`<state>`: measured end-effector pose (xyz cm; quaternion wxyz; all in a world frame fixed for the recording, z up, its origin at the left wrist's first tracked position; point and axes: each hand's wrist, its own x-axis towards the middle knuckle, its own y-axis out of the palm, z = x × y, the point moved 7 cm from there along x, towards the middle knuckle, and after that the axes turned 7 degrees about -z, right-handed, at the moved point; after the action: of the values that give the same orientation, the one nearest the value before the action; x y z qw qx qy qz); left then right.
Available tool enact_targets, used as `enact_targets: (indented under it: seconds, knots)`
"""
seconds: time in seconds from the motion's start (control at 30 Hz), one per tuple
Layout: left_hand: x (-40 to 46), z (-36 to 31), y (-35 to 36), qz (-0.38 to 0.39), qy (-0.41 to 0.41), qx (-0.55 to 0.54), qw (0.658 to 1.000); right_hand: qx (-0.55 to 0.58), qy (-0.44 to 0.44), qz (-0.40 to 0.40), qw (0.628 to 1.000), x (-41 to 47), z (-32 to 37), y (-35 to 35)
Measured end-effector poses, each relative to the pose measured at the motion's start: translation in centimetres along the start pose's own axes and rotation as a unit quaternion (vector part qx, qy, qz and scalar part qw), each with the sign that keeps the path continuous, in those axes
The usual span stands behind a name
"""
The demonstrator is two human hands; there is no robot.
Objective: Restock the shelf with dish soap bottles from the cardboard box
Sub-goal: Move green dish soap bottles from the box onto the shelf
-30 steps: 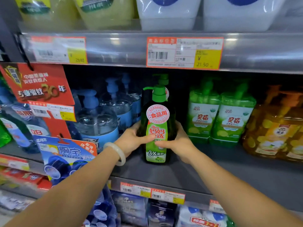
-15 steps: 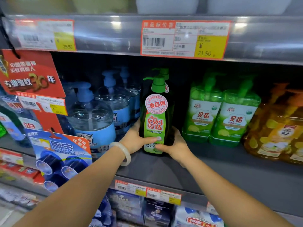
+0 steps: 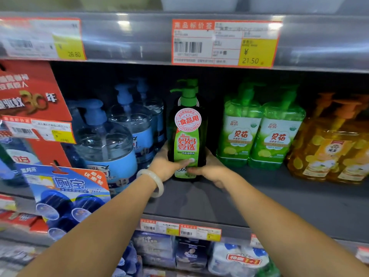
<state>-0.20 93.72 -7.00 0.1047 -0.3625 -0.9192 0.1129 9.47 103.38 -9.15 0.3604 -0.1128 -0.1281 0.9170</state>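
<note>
Nearest, we see price tags [image 3: 180,229] along the front edge of the grey shelf [image 3: 279,200]. Our left hand [image 3: 166,165], a pale bangle [image 3: 153,182] on its wrist, and our right hand [image 3: 211,169] wrap the base of the dark green dish soap bottle [image 3: 187,136], thumbs across its label. It stands upright on the shelf, between blue pump bottles [image 3: 107,140] and light green bottles [image 3: 259,134], another green pump top behind it.
</note>
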Motion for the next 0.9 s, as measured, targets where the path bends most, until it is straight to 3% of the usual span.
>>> enact_targets:
  seconds: [0.17, 0.47, 0.9]
  knots:
    - [0.0, 0.4, -0.6, -0.020, 0.006, 0.021, 1.000, 0.019, 0.013, 0.004, 1.000, 0.2, 0.0, 0.7]
    - [0.2, 1.6, -0.5, 0.037, 0.001, 0.013, 0.999, 0.022, 0.005, -0.027, 0.999, 0.7, -0.6, 0.9]
    - [0.5, 2.1, -1.1, 0.044, -0.003, 0.045, 0.998, -0.004, -0.015, -0.038, 0.999, 1.1, -0.9, 1.1]
